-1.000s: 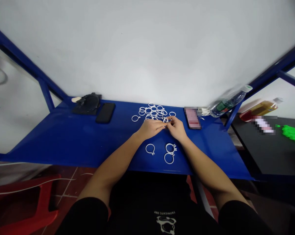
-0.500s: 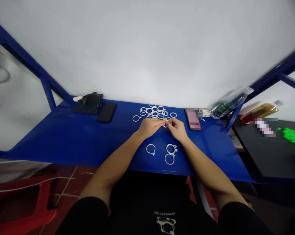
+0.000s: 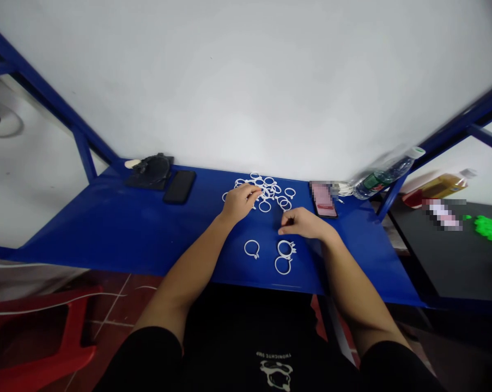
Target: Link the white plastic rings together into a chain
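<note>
A pile of several white plastic rings [image 3: 270, 189] lies at the back of the blue table [image 3: 119, 228]. My left hand [image 3: 238, 201] reaches into the pile's left side, with its fingertips pinched on one white ring [image 3: 254, 191]. My right hand [image 3: 302, 222] rests on the table nearer to me, fingers curled and pinched together; what they hold, if anything, is too small to see. Just in front of it lie three separate rings: a single ring [image 3: 251, 249], a ring with tabs [image 3: 285, 248] and a third ring [image 3: 282, 265] touching it.
A black phone [image 3: 179, 187] and a dark object [image 3: 150, 170] lie at the back left. A pink phone [image 3: 322, 198] and a lying water bottle [image 3: 382, 175] are at the back right. The black table on the right holds a yellow bottle [image 3: 442, 184] and green pieces [image 3: 491, 227]. A red stool [image 3: 37, 337] stands lower left.
My hands, pinched together at the pile's front edge, have parted. The left moved back into the pile; the right drew back toward the three near rings.
</note>
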A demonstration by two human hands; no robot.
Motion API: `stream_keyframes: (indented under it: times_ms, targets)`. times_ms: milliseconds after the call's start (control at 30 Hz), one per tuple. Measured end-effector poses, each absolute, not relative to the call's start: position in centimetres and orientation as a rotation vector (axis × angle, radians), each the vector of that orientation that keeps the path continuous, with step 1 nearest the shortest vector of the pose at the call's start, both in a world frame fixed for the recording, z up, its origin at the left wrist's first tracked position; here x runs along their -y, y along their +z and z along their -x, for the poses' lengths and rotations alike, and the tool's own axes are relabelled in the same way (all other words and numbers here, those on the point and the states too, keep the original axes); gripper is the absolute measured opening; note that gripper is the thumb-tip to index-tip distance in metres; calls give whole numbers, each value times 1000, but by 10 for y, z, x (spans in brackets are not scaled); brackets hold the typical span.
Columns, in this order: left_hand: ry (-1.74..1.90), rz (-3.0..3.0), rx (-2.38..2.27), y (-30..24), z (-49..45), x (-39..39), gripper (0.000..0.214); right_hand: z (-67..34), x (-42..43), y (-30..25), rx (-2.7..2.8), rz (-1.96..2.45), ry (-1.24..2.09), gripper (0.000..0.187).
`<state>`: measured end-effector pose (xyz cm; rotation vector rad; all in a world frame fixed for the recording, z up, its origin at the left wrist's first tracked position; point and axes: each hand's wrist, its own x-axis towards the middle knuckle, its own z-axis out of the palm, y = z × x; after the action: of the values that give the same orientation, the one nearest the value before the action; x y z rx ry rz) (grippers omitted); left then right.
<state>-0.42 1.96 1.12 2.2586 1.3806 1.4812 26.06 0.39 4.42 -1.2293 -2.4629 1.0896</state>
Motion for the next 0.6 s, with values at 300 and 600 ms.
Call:
stream_keyframes:
  times_ms: [300,600]
  targets:
    - [1247,-2122,-1632,-11,12,-36,29,-245,6,50,2802,1297,1031,2]
    - [1442,-2167,-1474,-2,4,-24,24,-246,0,44,2387,1466,478,11]
